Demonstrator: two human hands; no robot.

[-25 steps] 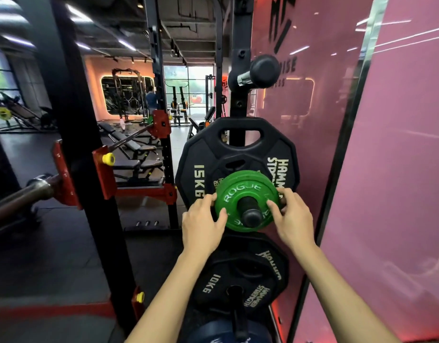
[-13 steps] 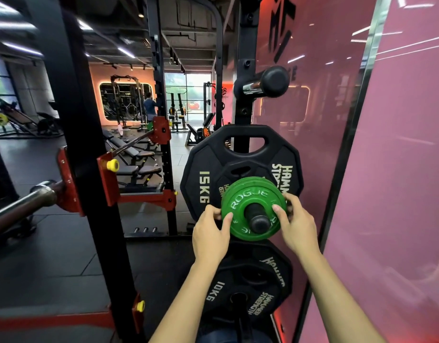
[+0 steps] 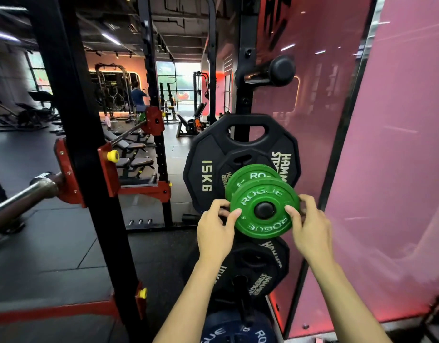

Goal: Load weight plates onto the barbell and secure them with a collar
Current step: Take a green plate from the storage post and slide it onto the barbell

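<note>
Left hand (image 3: 214,233) and right hand (image 3: 309,231) pinched opposite edges of a green plate (image 3: 264,211) at the peg's tip, second green plate (image 3: 250,178) just behind, black 15 kg plate (image 3: 206,167) behind those, barbell (image 3: 23,198) racked well apart at left

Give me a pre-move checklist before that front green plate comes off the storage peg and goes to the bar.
1. Both hands on plate: ok. Left hand and right hand grip opposite edges of the front green plate.
2. Plate clear of peg: not ok, peg end shows in the hole.
3. Second green plate staying behind: ok, a gap shows.
4. Barbell sleeve free: ok, bare.
5. Collar at hand: cannot tell, none visible.
</note>
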